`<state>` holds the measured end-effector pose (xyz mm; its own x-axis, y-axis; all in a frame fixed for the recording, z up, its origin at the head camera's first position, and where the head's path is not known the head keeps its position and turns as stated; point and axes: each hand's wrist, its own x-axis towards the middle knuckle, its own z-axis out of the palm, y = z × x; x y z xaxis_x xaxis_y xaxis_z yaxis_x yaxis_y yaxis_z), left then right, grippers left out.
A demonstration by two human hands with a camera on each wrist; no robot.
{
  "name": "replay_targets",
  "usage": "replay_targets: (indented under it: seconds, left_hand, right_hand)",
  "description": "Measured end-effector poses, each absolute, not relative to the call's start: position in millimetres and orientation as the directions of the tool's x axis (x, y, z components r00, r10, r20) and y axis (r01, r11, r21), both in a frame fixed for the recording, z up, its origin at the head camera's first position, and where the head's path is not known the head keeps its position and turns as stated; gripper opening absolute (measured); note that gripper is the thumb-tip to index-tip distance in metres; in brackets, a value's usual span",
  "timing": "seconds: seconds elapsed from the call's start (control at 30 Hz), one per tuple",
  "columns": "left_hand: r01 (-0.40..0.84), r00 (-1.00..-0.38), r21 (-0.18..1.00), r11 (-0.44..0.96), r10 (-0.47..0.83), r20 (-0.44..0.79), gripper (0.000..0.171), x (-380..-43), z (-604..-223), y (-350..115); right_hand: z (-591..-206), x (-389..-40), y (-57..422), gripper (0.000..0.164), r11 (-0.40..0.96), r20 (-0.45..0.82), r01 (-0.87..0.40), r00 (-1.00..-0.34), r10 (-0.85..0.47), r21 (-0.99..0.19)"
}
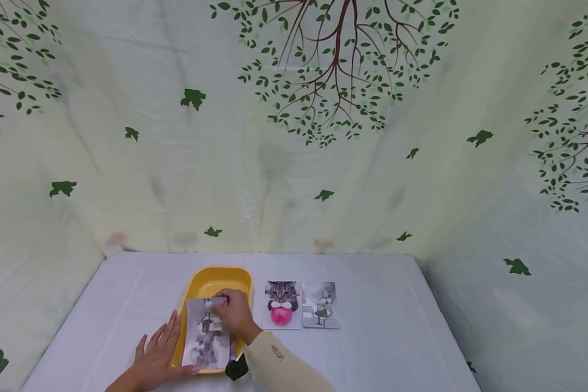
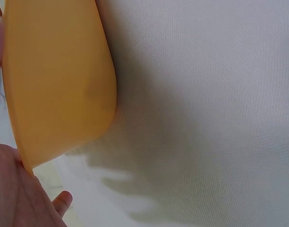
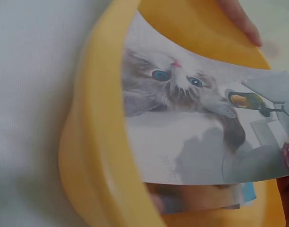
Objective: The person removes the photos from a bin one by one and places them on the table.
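Pinching right hand [image 1: 237, 316]: fingers curled and gripping the far end of the kitten picture [image 1: 206, 348]; a cream sleeve [image 1: 286, 362] covers the wrist.
Left hand [image 1: 157, 354]: fingers straight and spread along the left side of the yellow tray [image 1: 215, 274], gripping nothing; the thumb reaches round to the tray's near end, by the near end of the picture.
Kitten picture: within the tray, over its middle and near part; the sheet is bowed, with the blue-eyed kitten at the near end and a glass printed towards the pinched end.
Under it: another picture [image 3: 201, 197], partly hidden, with brownish and blue parts showing; its subject cannot be told.
Yellow tray: on the near part of the worktop [image 1: 387, 310], closer to the left edge than to the right; deep-walled, with rounded corners.
Cat picture [image 1: 281, 305]: flat, just right of the tray; a striped cat above a pink ball.
Grey picture [image 1: 320, 306]: flat, just beside the cat picture on its right; a pale animal above a glass, blurred.
Backdrop [image 1: 255, 179]: pale sheeting behind the worktop's far edge; printed with branches and green leaves.
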<state>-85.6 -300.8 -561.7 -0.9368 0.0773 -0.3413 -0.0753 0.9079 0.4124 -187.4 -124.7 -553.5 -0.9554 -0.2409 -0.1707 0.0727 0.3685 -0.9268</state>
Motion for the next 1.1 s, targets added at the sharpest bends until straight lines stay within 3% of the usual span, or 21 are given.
replay_targets:
  seconds: [0.23,0.53,0.7,1.1]
  left_hand:
    - [-0.026,-0.951,0.409,0.912,0.103,-0.290,0.134,-83,-563,-301]
    - [0.032,-0.972,0.387,0.921,0.119,-0.203,0.131,-80,-563,-301]
    - [0.013,-0.966,0.394,0.919,0.113,-0.231,0.131,-82,-563,-301]
    - [-0.042,-0.945,0.420,0.906,0.100,-0.310,0.133,-86,-565,-303]
  right_hand:
    - [-555,-193,-105,0.010,0.275,-0.045,-0.018,-0.974,-0.221,-0.961]
    - [-554,-204,-80,0.017,0.057,-0.091,0.085,-0.990,-0.104,-0.995]
    - [-549,-214,-56,0.020,-0.025,-0.087,0.089,-0.992,-0.089,-0.996]
    - [-562,-225,31,0.027,0.023,-0.092,0.090,-0.993,-0.078,-0.996]
